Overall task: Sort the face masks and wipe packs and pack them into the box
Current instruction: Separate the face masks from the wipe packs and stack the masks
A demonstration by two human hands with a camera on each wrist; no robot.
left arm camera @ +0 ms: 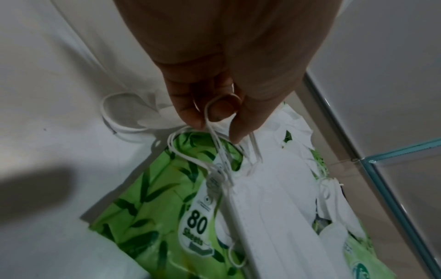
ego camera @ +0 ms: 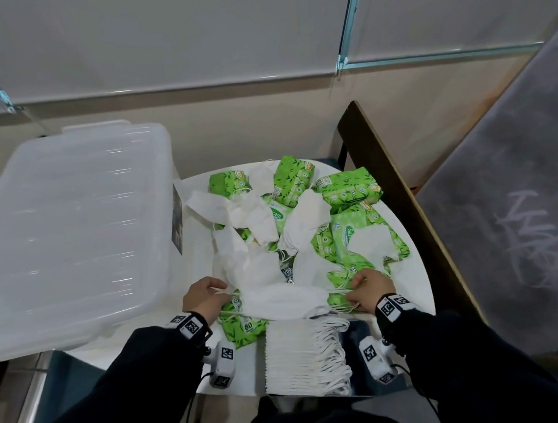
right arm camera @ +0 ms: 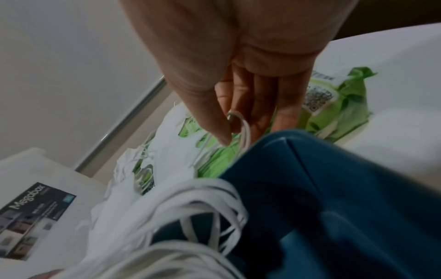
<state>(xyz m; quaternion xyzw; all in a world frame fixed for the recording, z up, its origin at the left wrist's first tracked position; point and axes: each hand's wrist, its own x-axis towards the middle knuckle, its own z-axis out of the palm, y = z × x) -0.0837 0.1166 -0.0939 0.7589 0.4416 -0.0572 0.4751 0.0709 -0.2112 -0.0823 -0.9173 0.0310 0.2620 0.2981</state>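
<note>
White and folded flat, the face mask [ego camera: 282, 302] hangs stretched between the two hands above the near part of the counter [ego camera: 413, 286], its long axis running left to right across the person. The left hand [ego camera: 204, 296] pinches the ear loops [left arm camera: 214, 132] at its left end between thumb and fingers; the right hand [ego camera: 370, 288] pinches the loops [right arm camera: 243, 130] at its right end the same way. Just nearer the person, at the counter's near edge, lies the stack of masks [ego camera: 303, 357] already gathered, and its long side runs the same way as the held mask. So the mask looks only to need drawing back toward the body and lowering, without turning. Beyond it, green wipe packs [ego camera: 349, 188] and loose masks lie mixed. The lidded plastic box [ego camera: 62, 230] stands off the counter's left edge, nearer the left hand.
</note>
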